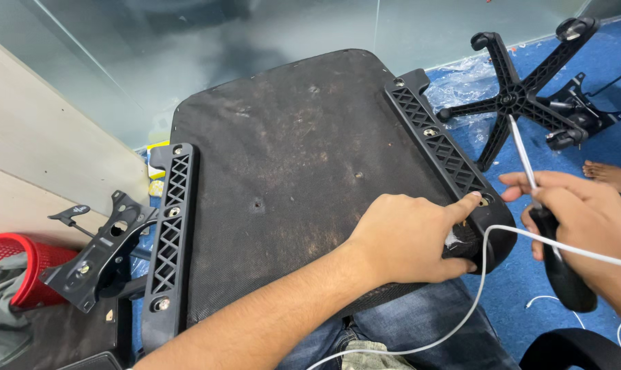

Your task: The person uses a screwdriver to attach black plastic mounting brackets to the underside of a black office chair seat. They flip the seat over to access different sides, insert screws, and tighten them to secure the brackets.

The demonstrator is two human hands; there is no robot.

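Seat pan (290, 157) lay upside down across the person's lap, underside up. 2 black lattice armrest brackets were on it: left bracket (170, 233) along the left edge, right bracket (437, 140) along the right edge.

Left hand (406, 240) sat on the near right corner of the seat, fingers curled down on the pad edge, index finger stretched out and touching a bolt (483, 201) at the near end of the right bracket. Not gripping anything I could see, just pressing and steadying.

Right hand (584, 216) was closed around the black handle of a screwdriver (529, 171), shaft pointing up and away, tip well off the bolt.

Step, as I read it: fastening the right bracket, near bolt being seated by finger. Next move would call for swinging the tip down into that bolt head and keeping the seat from shifting on the lap.

In the way: a white cable (485, 274) looped right across the left hand and the seat corner, close to the bolt. Could snag the tool.

Around: 5-arm chair base (516, 99) on the blue floor beyond, tilt mechanism plate (98, 253) at left, red basket (22, 264) further left, a bare foot (615, 177) of someone else at the right edge.
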